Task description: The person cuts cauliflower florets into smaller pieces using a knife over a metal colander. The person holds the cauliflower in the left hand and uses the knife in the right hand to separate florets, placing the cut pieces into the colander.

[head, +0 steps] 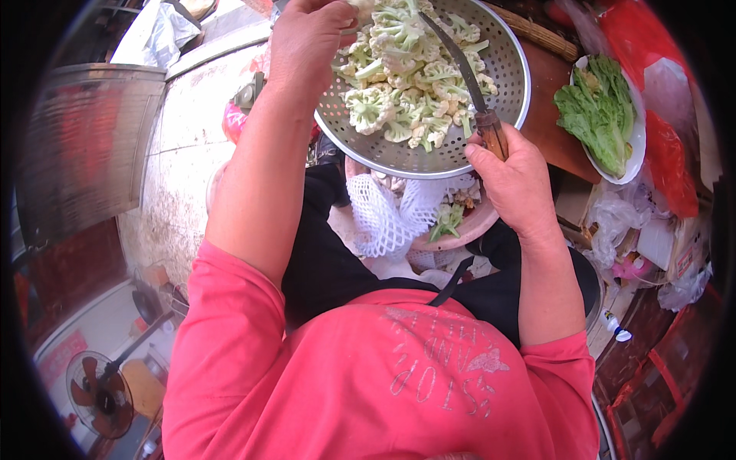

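Note:
My right hand grips the wooden handle of a sickle. Its dark curved blade reaches up over a metal colander with a perforated wall. Cut cauliflower florets are heaped inside it. At the colander's upper left, my left hand has its fingers closed on a pale piece of cauliflower, partly cut off by the picture's top edge. Below the colander's near rim, a pinkish basin holds trimmings, a green leaf piece and white foam netting.
On the right, leaf lettuce lies in a white dish on a brown tabletop. Red plastic bags and clear ones crowd beside it. A white bottle lies lower right; an electric fan stands lower left.

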A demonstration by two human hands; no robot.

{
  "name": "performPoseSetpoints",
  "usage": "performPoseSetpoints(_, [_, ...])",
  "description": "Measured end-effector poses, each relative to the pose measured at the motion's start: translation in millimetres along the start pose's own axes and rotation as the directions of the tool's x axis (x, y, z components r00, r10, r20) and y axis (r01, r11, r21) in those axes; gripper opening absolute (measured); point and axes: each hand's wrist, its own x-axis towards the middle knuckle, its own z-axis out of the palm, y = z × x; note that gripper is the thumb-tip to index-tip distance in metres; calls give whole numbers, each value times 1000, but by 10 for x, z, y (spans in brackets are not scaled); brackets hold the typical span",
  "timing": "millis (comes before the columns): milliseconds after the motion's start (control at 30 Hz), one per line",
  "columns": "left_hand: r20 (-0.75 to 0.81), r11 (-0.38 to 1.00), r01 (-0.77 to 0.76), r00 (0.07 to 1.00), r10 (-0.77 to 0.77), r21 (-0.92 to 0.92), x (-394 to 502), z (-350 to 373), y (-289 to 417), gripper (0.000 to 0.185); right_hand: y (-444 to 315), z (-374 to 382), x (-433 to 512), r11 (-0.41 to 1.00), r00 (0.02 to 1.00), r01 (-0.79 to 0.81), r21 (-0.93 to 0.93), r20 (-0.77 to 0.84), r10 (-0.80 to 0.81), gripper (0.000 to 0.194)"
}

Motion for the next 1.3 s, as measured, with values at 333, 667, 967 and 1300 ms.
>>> performPoseSetpoints(333, [392,419,-294,905,-168,859,160,-313,-441,46,-134,13,-100,994,995,97,-41,-13,-97,28])
performPoseSetpoints(667, [404,487,-228,866,-295,843,26,-296,-588,23,-206,48,-115,988,989,149,-46,8,-148,31])
performPoseSetpoints(967, [761,734,545,646,-59,-405,-404,-73,-419,27,-237,54,-24,933,994,105,344,-15,-107,37])
performPoseSetpoints(1300, [817,874,411,575,-29,-259,-557,40,-304,55,-209,-25,58,768,989,151,622,-88,-122,41])
